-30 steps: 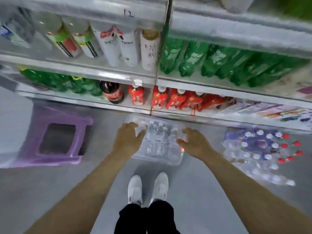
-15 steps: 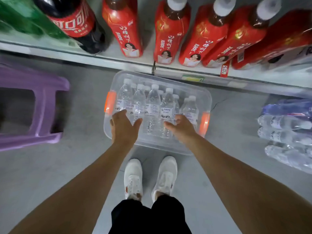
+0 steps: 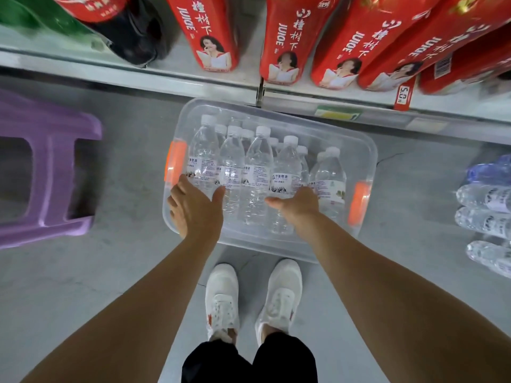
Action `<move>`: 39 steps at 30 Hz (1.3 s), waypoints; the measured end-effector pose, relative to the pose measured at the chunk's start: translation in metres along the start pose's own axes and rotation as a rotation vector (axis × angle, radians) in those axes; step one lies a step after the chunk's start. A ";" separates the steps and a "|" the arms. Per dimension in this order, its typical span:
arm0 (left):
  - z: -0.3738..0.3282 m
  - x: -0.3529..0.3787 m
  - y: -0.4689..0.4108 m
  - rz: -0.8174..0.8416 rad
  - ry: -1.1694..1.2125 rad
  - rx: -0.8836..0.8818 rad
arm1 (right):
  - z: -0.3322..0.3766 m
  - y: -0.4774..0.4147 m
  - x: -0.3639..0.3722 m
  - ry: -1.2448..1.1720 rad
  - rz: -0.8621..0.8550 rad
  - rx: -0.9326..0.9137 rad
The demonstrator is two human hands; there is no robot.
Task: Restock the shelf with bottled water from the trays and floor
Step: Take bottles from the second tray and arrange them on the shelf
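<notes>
A clear plastic tray (image 3: 367, 150) with orange handles stands on the floor in front of the bottom shelf (image 3: 193, 76). Several upright water bottles (image 3: 257, 167) with white caps fill it. My left hand (image 3: 193, 208) reaches over the tray's left near corner with fingers spread, thumb out toward the bottles, holding nothing. My right hand (image 3: 298, 205) reaches down among the bottles at the tray's right side; its fingers are hidden behind the hand, so I cannot see whether they hold a bottle.
A purple plastic stool (image 3: 49, 172) stands to the left of the tray. More water bottles (image 3: 486, 211) lie on the floor at the right. Red juice bottles (image 3: 282, 42) and a dark cola bottle (image 3: 132, 34) stand on the shelf. My white shoes (image 3: 224, 297) are just behind the tray.
My head has dropped much closer to the tray. Both hands have gone down toward the bottles, the left spreading at the tray's left corner, the right sinking among the bottles.
</notes>
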State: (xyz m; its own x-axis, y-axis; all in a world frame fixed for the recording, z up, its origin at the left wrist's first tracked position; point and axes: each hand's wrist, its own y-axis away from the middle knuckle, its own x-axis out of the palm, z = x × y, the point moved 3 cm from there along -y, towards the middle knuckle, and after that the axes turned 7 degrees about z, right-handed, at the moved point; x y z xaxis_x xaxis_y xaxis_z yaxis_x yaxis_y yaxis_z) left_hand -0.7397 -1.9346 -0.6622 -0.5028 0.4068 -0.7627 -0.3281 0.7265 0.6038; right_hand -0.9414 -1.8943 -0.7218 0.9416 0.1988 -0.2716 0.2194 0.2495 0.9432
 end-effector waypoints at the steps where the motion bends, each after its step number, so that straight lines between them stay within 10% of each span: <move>1: -0.002 -0.001 -0.003 -0.007 -0.036 -0.028 | 0.001 0.001 -0.002 -0.022 0.018 0.006; 19: -0.003 -0.001 -0.019 0.073 0.110 -0.140 | -0.011 0.043 -0.009 -0.419 0.049 -0.129; 39: -0.016 -0.031 0.032 0.586 0.594 -0.296 | -0.034 0.106 -0.030 -0.515 0.075 -0.183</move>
State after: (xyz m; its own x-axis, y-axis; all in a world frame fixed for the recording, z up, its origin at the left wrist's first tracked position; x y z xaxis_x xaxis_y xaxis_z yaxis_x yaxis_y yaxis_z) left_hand -0.7472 -1.9324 -0.6154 -0.9602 0.2544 -0.1153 -0.0396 0.2845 0.9578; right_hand -0.9552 -1.8418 -0.6199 0.9662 -0.2556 -0.0332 0.1425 0.4226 0.8950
